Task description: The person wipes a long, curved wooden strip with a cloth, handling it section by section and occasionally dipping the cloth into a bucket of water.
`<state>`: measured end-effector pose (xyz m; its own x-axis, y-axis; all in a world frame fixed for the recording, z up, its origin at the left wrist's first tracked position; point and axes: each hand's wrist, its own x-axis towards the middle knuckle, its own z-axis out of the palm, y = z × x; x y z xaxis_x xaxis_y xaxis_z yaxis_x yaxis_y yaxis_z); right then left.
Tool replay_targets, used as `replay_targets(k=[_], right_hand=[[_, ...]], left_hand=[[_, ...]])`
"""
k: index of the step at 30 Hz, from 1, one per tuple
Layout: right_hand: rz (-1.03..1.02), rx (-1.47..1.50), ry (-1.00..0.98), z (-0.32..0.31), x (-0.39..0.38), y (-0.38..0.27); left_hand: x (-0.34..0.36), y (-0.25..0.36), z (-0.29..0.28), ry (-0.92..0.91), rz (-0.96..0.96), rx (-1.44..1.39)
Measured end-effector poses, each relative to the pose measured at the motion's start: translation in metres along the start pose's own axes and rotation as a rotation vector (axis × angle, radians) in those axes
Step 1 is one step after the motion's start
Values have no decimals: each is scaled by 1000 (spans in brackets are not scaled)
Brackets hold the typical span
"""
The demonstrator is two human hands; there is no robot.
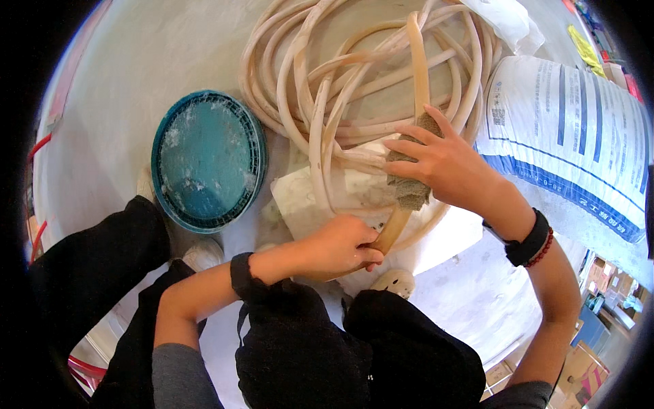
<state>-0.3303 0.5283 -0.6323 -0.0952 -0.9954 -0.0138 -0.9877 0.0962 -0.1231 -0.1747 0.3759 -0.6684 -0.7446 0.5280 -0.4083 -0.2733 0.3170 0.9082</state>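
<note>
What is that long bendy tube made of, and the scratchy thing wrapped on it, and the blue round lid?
The tube looks like soft rubber or plastic: cream, smooth, slightly see-through, lying in loose coils. The pad in the right hand seems a coarse fibre scouring cloth, grey-green and fuzzy. The lid looks like hard moulded plastic, teal, dusted with white powder.
</note>
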Motion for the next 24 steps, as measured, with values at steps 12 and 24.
replay_targets(k=[12, 24], right_hand=[[-90, 253, -33, 23, 10, 11], [22, 152, -58, 38, 15, 51]], left_hand=[[-37, 12, -46, -173, -48, 92], [-97, 20, -57, -20, 30, 371]])
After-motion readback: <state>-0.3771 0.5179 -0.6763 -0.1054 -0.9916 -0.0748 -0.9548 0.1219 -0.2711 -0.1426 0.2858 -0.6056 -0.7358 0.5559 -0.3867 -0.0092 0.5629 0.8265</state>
